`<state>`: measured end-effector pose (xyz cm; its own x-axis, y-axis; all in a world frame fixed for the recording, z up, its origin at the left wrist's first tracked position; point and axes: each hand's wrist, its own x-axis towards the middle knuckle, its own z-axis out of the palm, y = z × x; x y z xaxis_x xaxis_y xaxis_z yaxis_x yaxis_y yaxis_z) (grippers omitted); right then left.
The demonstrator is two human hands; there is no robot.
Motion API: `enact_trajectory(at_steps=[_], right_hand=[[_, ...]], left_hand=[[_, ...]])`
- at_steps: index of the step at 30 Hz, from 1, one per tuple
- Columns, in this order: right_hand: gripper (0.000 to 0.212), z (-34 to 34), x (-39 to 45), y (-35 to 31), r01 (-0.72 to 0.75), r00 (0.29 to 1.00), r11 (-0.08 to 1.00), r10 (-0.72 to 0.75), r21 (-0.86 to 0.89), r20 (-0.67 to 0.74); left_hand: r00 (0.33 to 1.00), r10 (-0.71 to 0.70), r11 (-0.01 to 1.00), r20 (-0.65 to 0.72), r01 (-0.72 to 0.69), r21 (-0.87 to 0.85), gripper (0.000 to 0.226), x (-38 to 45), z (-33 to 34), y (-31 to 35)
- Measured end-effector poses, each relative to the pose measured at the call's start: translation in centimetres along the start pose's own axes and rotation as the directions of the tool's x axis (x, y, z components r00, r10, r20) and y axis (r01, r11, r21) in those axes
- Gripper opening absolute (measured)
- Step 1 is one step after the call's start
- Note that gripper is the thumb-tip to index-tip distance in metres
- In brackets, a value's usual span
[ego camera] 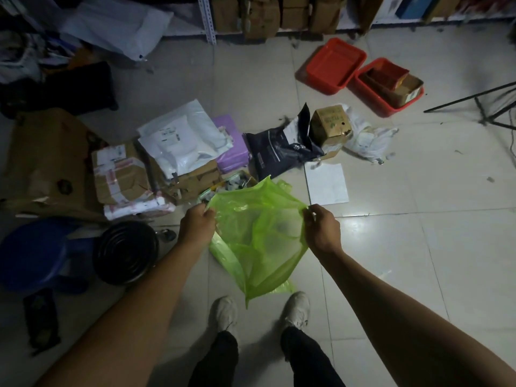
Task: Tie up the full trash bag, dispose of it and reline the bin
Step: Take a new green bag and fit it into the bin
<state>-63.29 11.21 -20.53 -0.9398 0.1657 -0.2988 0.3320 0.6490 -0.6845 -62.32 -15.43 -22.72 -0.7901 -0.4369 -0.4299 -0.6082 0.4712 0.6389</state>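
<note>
Pale floor tiles fill the dim room, and two white shoes stand on them at the bottom of the view. Just above the shoes hangs a thin green trash bag, held in the air between both hands with its mouth spread out. The left hand pinches the left edge of the bag with curled fingers, and the right hand pinches the right edge in the same way. To the left, on the floor, lies a black round bin, tipped on its side, beside a blue stool. Behind the bag is a heap of cardboard boxes and white mailer bags. A white paper sheet lies near the right hand. Further back stand two red trays, just beside each other, before the shelves.
</note>
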Motion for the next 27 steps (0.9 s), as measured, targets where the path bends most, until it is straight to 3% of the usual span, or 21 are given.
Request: enact_trajectory(at_steps=[9, 20, 27], right_hand=[[0.017, 5.0, 4.6, 4.7, -0.081, 0.996, 0.996, 0.083, 0.044, -0.032], [0.021, 10.7, 8.0, 6.6, -0.067, 0.986, 0.987, 0.088, 0.144, -0.14], [0.017, 13.5, 10.4, 8.7, -0.056, 0.986, 0.996, 0.066, 0.069, -0.152]], left_hand=[[1.0, 0.0, 0.995, 0.031, 0.004, -0.101, 0.027, 3.9, 6.3, -4.2], [0.996, 0.023, 0.964, -0.088, -0.046, -0.263, 0.026, 10.0, 7.7, -6.2], [0.999, 0.018, 0.966, -0.029, -0.025, -0.259, 0.023, 12.3, 10.3, -9.1]])
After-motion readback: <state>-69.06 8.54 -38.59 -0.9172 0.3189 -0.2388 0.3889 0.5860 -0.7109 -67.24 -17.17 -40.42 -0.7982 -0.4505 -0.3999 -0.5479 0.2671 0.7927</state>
